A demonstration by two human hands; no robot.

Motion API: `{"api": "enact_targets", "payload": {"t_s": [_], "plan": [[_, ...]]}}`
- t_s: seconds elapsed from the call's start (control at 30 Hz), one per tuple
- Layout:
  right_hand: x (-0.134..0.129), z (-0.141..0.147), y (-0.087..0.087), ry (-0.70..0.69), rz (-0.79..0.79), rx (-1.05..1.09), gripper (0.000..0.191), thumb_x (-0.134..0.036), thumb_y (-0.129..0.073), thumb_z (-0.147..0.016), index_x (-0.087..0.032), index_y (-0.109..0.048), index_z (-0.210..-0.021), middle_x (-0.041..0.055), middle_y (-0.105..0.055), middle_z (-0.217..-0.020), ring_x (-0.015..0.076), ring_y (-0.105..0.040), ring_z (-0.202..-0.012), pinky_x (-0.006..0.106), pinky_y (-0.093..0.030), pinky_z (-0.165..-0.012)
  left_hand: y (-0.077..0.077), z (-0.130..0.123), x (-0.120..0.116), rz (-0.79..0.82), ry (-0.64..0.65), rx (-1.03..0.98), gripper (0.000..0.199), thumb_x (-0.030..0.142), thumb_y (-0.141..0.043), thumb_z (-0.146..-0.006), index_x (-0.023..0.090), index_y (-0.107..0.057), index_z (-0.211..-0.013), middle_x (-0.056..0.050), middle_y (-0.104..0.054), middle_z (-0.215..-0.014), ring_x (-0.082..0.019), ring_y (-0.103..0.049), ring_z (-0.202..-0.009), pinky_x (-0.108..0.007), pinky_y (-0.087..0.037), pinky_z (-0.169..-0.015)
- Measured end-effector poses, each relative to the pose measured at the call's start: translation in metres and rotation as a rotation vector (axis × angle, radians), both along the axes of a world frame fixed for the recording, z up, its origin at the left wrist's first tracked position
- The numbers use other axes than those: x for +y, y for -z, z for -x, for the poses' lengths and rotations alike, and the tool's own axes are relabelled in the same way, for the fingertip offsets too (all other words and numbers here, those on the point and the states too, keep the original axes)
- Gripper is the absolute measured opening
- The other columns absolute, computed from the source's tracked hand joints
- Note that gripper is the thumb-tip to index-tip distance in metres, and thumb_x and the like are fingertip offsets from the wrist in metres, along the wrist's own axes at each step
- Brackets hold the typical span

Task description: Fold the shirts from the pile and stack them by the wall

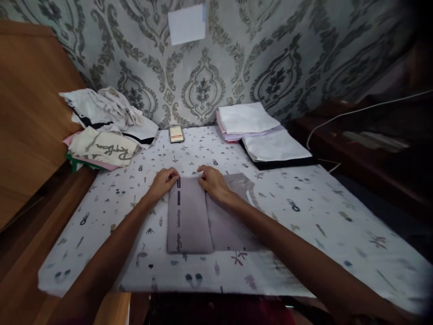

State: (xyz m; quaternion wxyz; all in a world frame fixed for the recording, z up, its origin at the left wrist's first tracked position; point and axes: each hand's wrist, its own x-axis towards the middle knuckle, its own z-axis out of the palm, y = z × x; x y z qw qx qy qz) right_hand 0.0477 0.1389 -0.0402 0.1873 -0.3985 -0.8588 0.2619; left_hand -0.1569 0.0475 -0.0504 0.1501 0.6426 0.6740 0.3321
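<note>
A mauve-grey T-shirt (191, 221) lies on the table, its left part folded over into a long panel with dark printing along the left edge. Its single-layer remainder spreads to the right under my right forearm. At the panel's far left corner, my left hand (164, 179) pinches the cloth between thumb and fingers. My right hand (213, 181) is closed at the far right corner of the same panel, fingertips on the fold. Part of the shirt is hidden by my right arm.
A loose heap of clothes (104, 122) is at the back left, beside a wooden cabinet (30, 90). Folded garments (248, 118) and another folded white garment (277, 145) are stacked at the back right. A small card (176, 134) stands near the patterned wall. A white cable (358, 110) runs at the right.
</note>
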Motion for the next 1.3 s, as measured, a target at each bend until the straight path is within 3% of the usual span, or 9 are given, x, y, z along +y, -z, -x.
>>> {"api": "enact_targets", "payload": {"t_s": [0.1,0.2,0.3,0.47,0.6,0.8,0.93,1.13,1.3], "plan": [[-0.012,-0.001,-0.012,0.017,-0.155,-0.066,0.034,-0.013,-0.048,-0.087,-0.016,-0.064,-0.117,0.0131,-0.063,-0.111,0.0246,-0.062,-0.095,0.037,-0.050,-0.083,0.000,-0.001,-0.001,-0.002,-0.015,0.090,0.016,0.031,-0.051,-0.089,0.021,-0.063,-0.085,-0.003,-0.064,-0.080,-0.022,-0.055,-0.086,-0.033,-0.042,-0.079],[-0.028,0.002,-0.014,-0.154,-0.272,-0.054,0.034,-0.018,-0.046,-0.093,-0.013,-0.062,-0.123,0.0172,-0.057,-0.131,0.0276,-0.055,-0.120,0.042,-0.044,-0.102,-0.002,-0.001,-0.002,0.011,-0.018,0.107,0.017,0.031,-0.051,-0.091,0.021,-0.064,-0.087,-0.003,-0.066,-0.082,-0.022,-0.056,-0.086,-0.034,-0.043,-0.080],[-0.043,0.005,-0.003,-0.360,-0.288,-0.112,0.045,-0.028,-0.048,-0.097,-0.008,-0.053,-0.137,0.0203,-0.046,-0.149,0.0298,-0.037,-0.142,0.046,-0.028,-0.117,-0.004,-0.002,-0.002,0.018,-0.012,0.203,0.020,0.031,-0.048,-0.093,0.020,-0.065,-0.094,-0.005,-0.066,-0.082,-0.024,-0.055,-0.087,-0.036,-0.042,-0.083],[-0.051,0.004,0.021,-0.374,-0.267,-0.226,0.061,-0.041,-0.042,-0.100,-0.005,-0.039,-0.149,0.0205,-0.034,-0.158,0.0300,-0.024,-0.149,0.049,-0.017,-0.122,-0.007,-0.010,-0.005,0.024,-0.048,0.513,0.029,0.027,-0.040,-0.097,0.016,-0.063,-0.110,-0.014,-0.066,-0.105,-0.031,-0.052,-0.106,-0.048,-0.034,-0.098],[-0.047,0.003,0.027,-0.382,-0.254,-0.185,0.061,-0.044,-0.040,-0.100,-0.007,-0.038,-0.149,0.0183,-0.032,-0.159,0.0284,-0.022,-0.150,0.048,-0.015,-0.122,-0.026,-0.021,-0.032,0.022,-0.111,0.522,0.028,0.030,-0.042,-0.097,0.015,-0.057,-0.116,-0.014,-0.059,-0.115,-0.031,-0.049,-0.111,-0.046,-0.035,-0.098],[-0.044,0.004,0.024,-0.375,-0.218,-0.149,0.054,-0.039,-0.041,-0.101,-0.009,-0.044,-0.145,0.0174,-0.036,-0.157,0.0292,-0.024,-0.149,0.050,-0.019,-0.121,-0.057,-0.054,-0.127,0.266,0.367,0.361,0.029,0.051,-0.051,-0.093,0.022,-0.055,-0.093,-0.005,-0.059,-0.095,-0.021,-0.054,-0.087,-0.033,-0.045,-0.078],[-0.054,-0.013,0.003,-0.427,-0.220,-0.048,0.036,-0.033,-0.045,-0.100,-0.014,-0.059,-0.127,0.0151,-0.052,-0.142,0.0297,-0.039,-0.140,0.049,-0.030,-0.115,-0.042,-0.074,-0.171,0.187,0.242,0.443,0.024,0.046,-0.054,-0.092,0.023,-0.055,-0.101,-0.006,-0.059,-0.098,-0.023,-0.056,-0.090,-0.037,-0.049,-0.079],[-0.100,-0.076,-0.018,-0.797,-0.270,0.021,0.039,-0.055,-0.056,-0.093,-0.020,-0.060,-0.109,0.0100,-0.061,-0.115,0.0251,-0.055,-0.103,0.043,-0.048,-0.090,-0.026,-0.089,-0.178,0.066,0.065,0.426,0.011,0.033,-0.048,-0.095,0.024,-0.054,-0.095,-0.004,-0.058,-0.090,-0.019,-0.058,-0.085,-0.033,-0.053,-0.074],[-0.125,-0.097,-0.004,-0.711,-0.299,-0.011,0.018,-0.015,-0.044,-0.098,-0.017,-0.062,-0.101,0.0100,-0.065,-0.106,0.0219,-0.056,-0.099,0.038,-0.050,-0.085,-0.023,-0.097,-0.176,0.003,0.009,0.574,0.009,0.027,-0.046,-0.096,0.022,-0.053,-0.093,-0.004,-0.058,-0.086,-0.019,-0.059,-0.080,-0.032,-0.052,-0.069]]}}
